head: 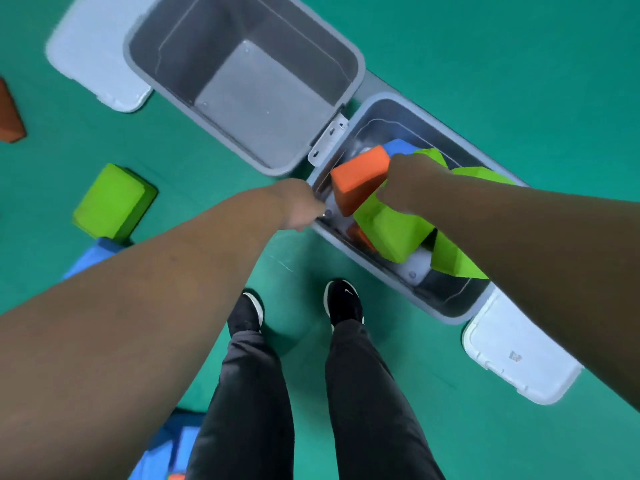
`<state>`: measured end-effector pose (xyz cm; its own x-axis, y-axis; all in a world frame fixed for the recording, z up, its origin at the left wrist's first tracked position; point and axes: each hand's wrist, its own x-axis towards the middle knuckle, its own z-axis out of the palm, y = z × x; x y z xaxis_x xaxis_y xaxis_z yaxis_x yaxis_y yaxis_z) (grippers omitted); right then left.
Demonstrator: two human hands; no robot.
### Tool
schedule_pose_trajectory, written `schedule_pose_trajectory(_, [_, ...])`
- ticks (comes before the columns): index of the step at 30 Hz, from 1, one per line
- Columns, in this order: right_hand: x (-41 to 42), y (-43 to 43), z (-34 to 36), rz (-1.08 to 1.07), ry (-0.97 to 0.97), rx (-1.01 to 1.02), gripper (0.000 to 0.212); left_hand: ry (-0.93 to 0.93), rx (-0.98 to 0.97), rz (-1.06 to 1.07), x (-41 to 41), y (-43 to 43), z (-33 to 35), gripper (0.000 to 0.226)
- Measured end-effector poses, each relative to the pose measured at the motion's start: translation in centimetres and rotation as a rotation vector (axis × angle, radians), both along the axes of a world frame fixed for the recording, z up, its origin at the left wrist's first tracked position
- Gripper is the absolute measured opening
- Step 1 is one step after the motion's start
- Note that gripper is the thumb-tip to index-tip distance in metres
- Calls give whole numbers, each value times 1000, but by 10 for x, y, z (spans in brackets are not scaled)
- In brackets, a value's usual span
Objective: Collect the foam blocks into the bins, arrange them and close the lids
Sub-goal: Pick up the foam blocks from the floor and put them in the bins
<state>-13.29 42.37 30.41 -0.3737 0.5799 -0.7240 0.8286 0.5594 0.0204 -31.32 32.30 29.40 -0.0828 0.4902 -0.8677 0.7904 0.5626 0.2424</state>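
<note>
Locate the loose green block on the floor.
Head view, left side: the green block lies on the floor beside a blue block, left of the empty bin.

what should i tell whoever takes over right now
The left hand is at the rim of the filled bin, grip unclear. The right hand grips the orange block in that bin, on green blocks. The empty bin holds nothing; both lids lie off on the floor. Left: collect the loose green block, blue blocks and brown block, arrange, close.
</note>
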Motion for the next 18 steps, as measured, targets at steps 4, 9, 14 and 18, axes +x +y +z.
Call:
schedule_pose_trajectory(4, [-69, -14, -3, 67, 112, -53, 27, 32, -21, 153, -53, -43, 4, 33])
schedule_pose_trajectory(9, [-162, -58, 3, 246, 160, -56, 30, 55, 42, 522, -120, -124, 10, 31])
schedule_pose_trajectory(14, [-249, -138, 4, 488, 177, -78, 52, 83, 80, 775, -165, -234, 18, 30])
schedule_pose_trajectory(18, [-302, -230, -7, 617, 160, -99, 58, 50, 21, 897, -170, -340, 6, 33])
